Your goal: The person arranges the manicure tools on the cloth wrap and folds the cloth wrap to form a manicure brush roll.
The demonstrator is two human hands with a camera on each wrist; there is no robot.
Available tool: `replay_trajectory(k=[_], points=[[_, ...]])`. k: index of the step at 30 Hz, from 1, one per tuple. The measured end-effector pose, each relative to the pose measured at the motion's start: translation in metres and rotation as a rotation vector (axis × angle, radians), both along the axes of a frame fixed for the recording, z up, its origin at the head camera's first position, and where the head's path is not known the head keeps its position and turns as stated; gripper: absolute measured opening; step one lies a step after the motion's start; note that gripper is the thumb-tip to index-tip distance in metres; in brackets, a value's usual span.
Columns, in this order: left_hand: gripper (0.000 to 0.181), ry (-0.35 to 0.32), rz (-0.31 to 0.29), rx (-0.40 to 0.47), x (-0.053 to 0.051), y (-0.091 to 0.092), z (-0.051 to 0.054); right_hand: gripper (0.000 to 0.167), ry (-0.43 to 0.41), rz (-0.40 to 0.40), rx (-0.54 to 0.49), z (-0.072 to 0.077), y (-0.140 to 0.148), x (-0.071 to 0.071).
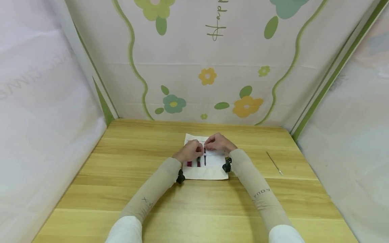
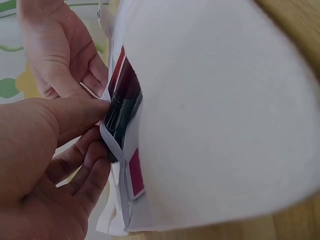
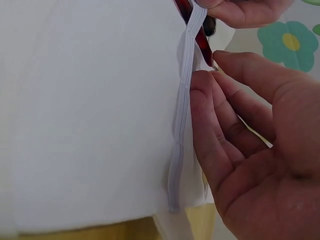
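Fabric organizer: off-white
Elastic band: white, ribbed lines
Slim tool: dark red
Tabletop: yellow-brown wood grain
Back curtain: white; orange, teal, green flowers
Arm sleeves: beige, dark lettering

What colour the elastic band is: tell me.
White; the elastic band shows best in the right wrist view.

1. Head view: can't see upper parts of red item and brush, hidden by left hand; can't see lower ends, tucked behind cloth fold.
2. Can't see top of slim dark tool under right hand.
3. Right wrist view: can't trace elastic band past left hand, cropped at top edge.
4. Can't identify tip of thin rod, too small.
5. Can't read full wall lettering, cropped at top.
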State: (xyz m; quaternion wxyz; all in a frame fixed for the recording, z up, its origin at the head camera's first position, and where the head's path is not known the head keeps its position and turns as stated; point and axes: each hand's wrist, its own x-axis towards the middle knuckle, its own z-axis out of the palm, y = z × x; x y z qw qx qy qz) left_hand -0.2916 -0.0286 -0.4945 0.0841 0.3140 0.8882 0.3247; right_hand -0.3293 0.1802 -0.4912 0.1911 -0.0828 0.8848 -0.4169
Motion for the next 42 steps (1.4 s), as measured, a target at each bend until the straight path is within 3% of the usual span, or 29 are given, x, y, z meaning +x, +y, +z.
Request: replay_trajectory(k=[11, 18, 29, 34, 42], points=[[0.014, 0.026, 0.01, 0.004, 0.001, 0.001, 0.001, 0.014, 0.042, 0.019, 0.012, 0.001, 0.0, 0.004], [0.013, 0.019, 0.008, 0.004, 0.001, 0.0, 0.001, 0.011, 0.018, 0.049, -0.032, 0.001, 0.004, 0.011], [0.014, 0.019, 0.016, -0.017, 0.002, 0.002, 0.001, 0.016, 0.085, 0.082, 0.081, 0.007, 0.008, 0.019], [0.014, 0.02, 0.016, -0.023, 0.002, 0.005, 0.003, 0.024, 0.159, 0.105, 0.144, 0.02, 0.028, 0.025], [0.012, 0.049, 0.008, -0.061, 0.006, 0.009, 0.008, 0.033, 0.242, 0.128, 0.174, 0.042, 0.083, 0.039]])
